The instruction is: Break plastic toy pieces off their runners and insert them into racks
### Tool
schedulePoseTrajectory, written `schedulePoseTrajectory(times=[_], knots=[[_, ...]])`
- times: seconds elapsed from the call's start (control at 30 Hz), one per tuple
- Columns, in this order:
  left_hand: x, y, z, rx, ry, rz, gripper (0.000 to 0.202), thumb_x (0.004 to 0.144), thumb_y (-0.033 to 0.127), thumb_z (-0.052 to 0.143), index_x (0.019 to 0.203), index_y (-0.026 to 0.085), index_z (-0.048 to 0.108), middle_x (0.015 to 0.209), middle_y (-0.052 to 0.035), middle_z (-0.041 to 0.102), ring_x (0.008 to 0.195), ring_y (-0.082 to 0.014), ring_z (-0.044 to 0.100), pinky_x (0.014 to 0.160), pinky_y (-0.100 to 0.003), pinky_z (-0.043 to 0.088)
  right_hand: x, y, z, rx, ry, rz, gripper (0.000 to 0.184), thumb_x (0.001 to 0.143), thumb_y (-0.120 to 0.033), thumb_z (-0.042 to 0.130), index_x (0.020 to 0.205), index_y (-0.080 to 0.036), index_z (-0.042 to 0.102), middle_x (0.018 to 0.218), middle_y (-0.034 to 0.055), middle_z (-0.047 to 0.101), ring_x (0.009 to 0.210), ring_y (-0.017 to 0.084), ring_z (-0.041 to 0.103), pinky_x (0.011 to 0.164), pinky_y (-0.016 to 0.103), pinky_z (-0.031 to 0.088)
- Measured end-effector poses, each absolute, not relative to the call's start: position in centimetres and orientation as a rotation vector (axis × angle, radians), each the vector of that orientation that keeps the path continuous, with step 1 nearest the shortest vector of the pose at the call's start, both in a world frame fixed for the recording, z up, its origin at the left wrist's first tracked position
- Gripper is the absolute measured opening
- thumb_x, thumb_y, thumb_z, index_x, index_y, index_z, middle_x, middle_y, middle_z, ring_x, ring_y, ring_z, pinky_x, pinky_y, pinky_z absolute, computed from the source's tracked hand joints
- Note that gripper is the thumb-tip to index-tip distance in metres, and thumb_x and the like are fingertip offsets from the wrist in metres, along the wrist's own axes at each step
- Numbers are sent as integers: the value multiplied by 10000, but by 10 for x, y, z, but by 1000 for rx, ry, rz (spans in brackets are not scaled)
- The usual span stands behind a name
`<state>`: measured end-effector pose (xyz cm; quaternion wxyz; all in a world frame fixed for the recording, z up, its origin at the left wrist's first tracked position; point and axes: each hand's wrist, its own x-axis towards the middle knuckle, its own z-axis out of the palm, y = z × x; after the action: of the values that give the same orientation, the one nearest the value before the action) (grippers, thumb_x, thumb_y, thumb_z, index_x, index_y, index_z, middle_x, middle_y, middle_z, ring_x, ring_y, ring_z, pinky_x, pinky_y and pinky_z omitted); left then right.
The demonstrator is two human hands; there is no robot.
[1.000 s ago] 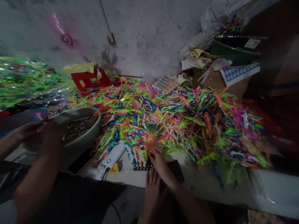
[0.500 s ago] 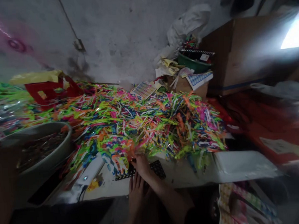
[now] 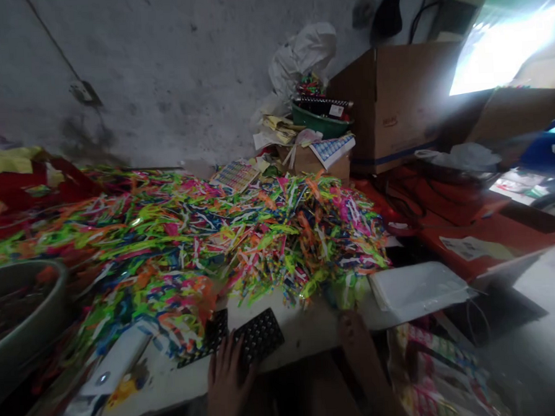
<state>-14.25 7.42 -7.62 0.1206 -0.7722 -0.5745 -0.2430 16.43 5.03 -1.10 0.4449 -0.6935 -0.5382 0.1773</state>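
My left hand (image 3: 226,372) lies with its fingers stretched out and apart on the black tray (image 3: 260,336), which has rows of small holes or pockets and sits at the table's front edge. Farther right, my right hand (image 3: 351,329) is at the same edge, just before some yellow-green plastic pieces (image 3: 349,291). Its fingers look bent over; the fingertips and anything in them are hidden. Behind both hands spreads a large heap of small bright plastic toys (image 3: 190,225) in green, orange, pink, blue and white.
To the left stand a grey-green tub (image 3: 54,300) and a white device (image 3: 115,362) with a cable. A stack of clear plastic sheets or bags (image 3: 419,287) lies at the right. Behind are a green basin (image 3: 322,125) and a big cardboard box (image 3: 402,108).
The view has turned right. My right hand has left the orange pieces beside my left hand and moved right along the edge. My left hand stays on the black tray.
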Motion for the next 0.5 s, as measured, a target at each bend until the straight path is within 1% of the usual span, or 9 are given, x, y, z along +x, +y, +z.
schedulePoseTrajectory(times=[0.1, 0.2, 0.3, 0.37, 0.43, 0.5], knots=[[-143, 74, -74, -2267, -1686, -729, 522, 842, 381, 422, 1307, 153, 354, 1367, -153, 421, 1286, -296, 331, 997, -515, 325, 204, 40, -9, -1827, -1051, 453, 388, 761, -473, 461, 997, -176, 542, 919, 130, 627, 757, 239, 613, 681, 384, 515], [-143, 73, -71, -2296, -1692, -728, 518, 850, 379, 412, 1317, 167, 339, 1378, -142, 408, 1303, -282, 306, 1006, -511, 324, 217, 37, -7, -1832, -953, 519, 415, 744, -501, 460, 980, -170, 542, 929, 134, 637, 791, 245, 629, 690, 371, 517], [-143, 73, -70, -2311, -1681, -717, 519, 854, 378, 408, 1324, 170, 330, 1377, -143, 409, 1307, -277, 302, 1001, -511, 333, 207, 42, -8, -1778, -1067, 554, 398, 781, -456, 456, 1029, -157, 544, 969, 134, 634, 814, 233, 628, 709, 357, 513], [-144, 73, -70, -2313, -1676, -700, 520, 853, 371, 416, 1322, 162, 334, 1377, -146, 407, 1307, -276, 303, 999, -509, 337, 192, 51, -8, -1757, -1173, 578, 350, 801, -422, 450, 1003, -163, 573, 935, 119, 645, 788, 226, 626, 703, 358, 513], [-144, 73, -71, -2308, -1685, -675, 525, 847, 364, 433, 1321, 159, 340, 1384, -141, 401, 1309, -274, 300, 1006, -506, 331, 174, 64, -3, -1738, -1303, 500, 306, 820, -388, 445, 978, -179, 601, 931, 105, 647, 834, 232, 615, 752, 377, 500], [-144, 73, -70, -2301, -1691, -661, 530, 840, 358, 448, 1320, 156, 347, 1388, -135, 397, 1315, -271, 290, 1013, -498, 328, 156, 80, 7, -1693, -1470, 317, 278, 841, -343, 446, 1010, -196, 610, 997, 97, 635, 956, 240, 576, 847, 402, 460]])
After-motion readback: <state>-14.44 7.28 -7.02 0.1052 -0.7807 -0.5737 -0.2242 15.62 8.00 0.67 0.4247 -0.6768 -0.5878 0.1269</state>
